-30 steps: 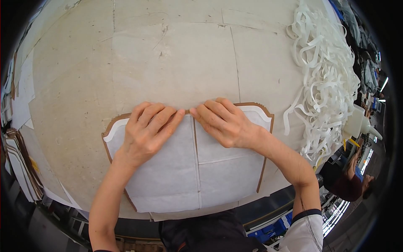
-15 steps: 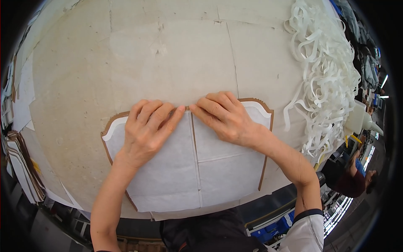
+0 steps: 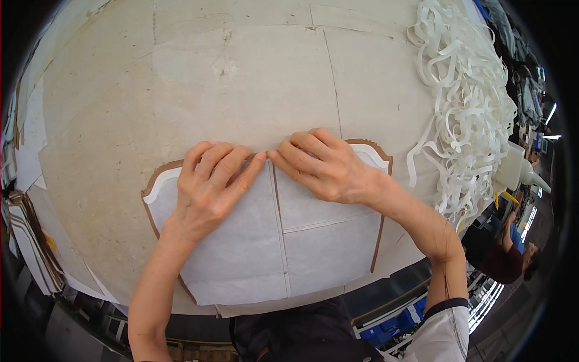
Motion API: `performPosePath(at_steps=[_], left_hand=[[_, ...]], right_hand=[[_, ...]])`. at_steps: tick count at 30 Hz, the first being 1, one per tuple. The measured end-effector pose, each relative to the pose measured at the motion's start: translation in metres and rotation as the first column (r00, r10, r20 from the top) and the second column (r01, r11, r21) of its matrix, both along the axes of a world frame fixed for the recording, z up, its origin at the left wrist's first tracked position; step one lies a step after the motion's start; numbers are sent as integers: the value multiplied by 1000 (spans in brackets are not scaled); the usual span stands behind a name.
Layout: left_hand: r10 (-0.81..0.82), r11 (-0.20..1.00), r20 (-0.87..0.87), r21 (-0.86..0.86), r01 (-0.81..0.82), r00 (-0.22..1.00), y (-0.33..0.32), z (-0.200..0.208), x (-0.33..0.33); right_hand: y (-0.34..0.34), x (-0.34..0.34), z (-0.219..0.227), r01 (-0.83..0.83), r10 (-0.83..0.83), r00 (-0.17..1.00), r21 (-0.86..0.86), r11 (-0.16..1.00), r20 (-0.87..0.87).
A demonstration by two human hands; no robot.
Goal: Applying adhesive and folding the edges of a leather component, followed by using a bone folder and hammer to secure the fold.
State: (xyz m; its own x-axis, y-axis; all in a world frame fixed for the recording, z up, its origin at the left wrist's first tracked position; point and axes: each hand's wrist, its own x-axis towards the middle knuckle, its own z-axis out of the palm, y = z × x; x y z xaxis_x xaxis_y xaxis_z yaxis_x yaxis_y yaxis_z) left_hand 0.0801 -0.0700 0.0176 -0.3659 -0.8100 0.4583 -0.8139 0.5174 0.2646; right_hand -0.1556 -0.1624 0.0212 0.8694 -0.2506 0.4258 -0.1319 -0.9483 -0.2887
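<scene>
A wide panel [image 3: 235,259] with white backing and a brown edge lies flat on the table in front of me. A brown seam runs down its middle, and white strips line its rounded upper corners. My left hand [image 3: 210,184] is closed at the panel's top edge, left of the seam, thumb and fingertips pinching the brown border. Just right of the seam, my right hand [image 3: 329,169] pinches the same edge with bent fingers. The thumbs almost meet at the seam's top. My fingers cover much of the upper border between the corners.
A heap of loose white strips [image 3: 464,108] lies along the table's right side, with a white nozzle bottle [image 3: 511,169] beyond it. Stacked brown-and-white pieces [image 3: 33,241] stand at the left edge. A co-worker [image 3: 506,259] is at far right. The worn table [image 3: 253,78] stretches ahead.
Both hands keep hold of the top edge. My right hand has shifted slightly left, bringing its fingertips nearer the left thumb. The panel has barely moved.
</scene>
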Motion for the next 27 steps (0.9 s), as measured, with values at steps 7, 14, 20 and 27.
performPosePath(at_steps=[7, 14, 20, 27], left_hand=[[15, 1000, 40, -21, -14, 999, 0, 4, -6], [115, 993, 67, 25, -117, 991, 5, 19, -13], [197, 977, -65, 101, -190, 978, 34, 15, -35], [234, 965, -48, 137, -225, 971, 32, 8, -50]], right_hand=[[-2, -1, 3, -87, 79, 993, -91, 992, -89], [2, 1, 0, -59, 54, 996, -75, 995, -69], [7, -1, -6, 7, -7, 1000, -19, 1000, 3], [7, 4, 6, 210, -237, 970, 332, 919, 43]])
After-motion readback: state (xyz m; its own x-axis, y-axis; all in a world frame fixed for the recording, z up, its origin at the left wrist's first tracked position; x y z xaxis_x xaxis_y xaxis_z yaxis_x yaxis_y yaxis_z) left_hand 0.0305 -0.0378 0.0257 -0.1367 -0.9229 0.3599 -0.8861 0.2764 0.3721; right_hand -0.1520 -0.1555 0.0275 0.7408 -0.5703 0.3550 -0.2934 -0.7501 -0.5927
